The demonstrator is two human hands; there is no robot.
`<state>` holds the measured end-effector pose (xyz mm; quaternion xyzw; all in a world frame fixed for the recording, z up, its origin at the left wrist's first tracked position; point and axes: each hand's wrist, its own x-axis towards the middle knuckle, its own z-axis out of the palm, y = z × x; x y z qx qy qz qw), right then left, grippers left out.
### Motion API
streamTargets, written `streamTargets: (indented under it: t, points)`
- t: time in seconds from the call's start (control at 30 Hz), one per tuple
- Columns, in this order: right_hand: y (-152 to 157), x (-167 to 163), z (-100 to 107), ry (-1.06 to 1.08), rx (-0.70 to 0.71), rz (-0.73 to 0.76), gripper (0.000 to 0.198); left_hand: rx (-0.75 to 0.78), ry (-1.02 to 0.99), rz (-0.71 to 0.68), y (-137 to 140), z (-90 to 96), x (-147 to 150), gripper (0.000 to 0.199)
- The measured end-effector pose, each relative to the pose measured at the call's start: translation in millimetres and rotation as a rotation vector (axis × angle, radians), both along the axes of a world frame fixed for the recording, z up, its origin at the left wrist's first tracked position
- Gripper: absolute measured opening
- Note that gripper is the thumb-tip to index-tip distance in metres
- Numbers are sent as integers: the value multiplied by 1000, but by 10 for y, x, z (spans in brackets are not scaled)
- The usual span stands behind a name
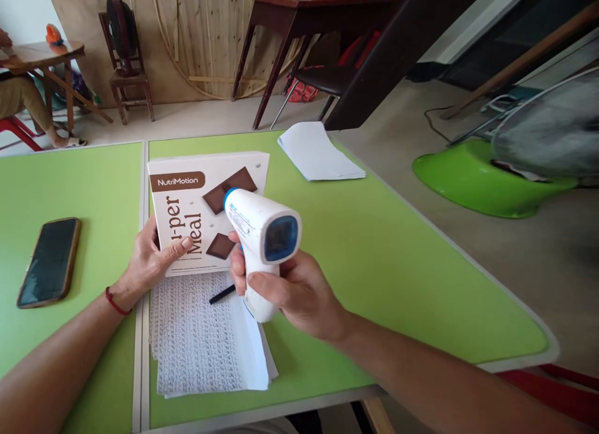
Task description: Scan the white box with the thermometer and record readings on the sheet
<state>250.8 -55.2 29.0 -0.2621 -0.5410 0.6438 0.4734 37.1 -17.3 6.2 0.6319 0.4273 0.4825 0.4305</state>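
My left hand grips a white NutriMotion box by its lower left edge, thumb across the front, and the box is tilted up toward me. Wrapped round the handle of a white infrared thermometer is my right hand. The thermometer's blue-rimmed nose points at the front of the box, close to the printed chocolate bar; whether they touch I cannot tell. Its small screen faces me and looks dark. Below the box lie sheets of handwritten paper, with a black pen on top, partly hidden by my right hand.
A phone lies on the green table at the left. Blank white paper rests near the far edge. Beyond stand a dark wooden table, a chair with a fan, and a seated person at the far left.
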Motion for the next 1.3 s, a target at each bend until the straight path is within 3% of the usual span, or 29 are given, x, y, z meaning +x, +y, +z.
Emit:
streamTargets:
  t: [0.23, 0.37, 0.73, 1.3]
  points:
    - [-21, -117, 138, -35, -131, -23, 21, 24, -29, -12, 11, 4, 2, 36]
    - [-13, -188, 117, -12, -179, -45, 31, 34, -47, -27, 19, 10, 9, 35]
    - [38, -261, -12, 2, -105, -115, 17, 61, -60, -43, 34, -1, 12, 33]
    - [18, -280, 25, -69, -121, -159, 22, 52, -44, -41, 38, 0, 4, 37]
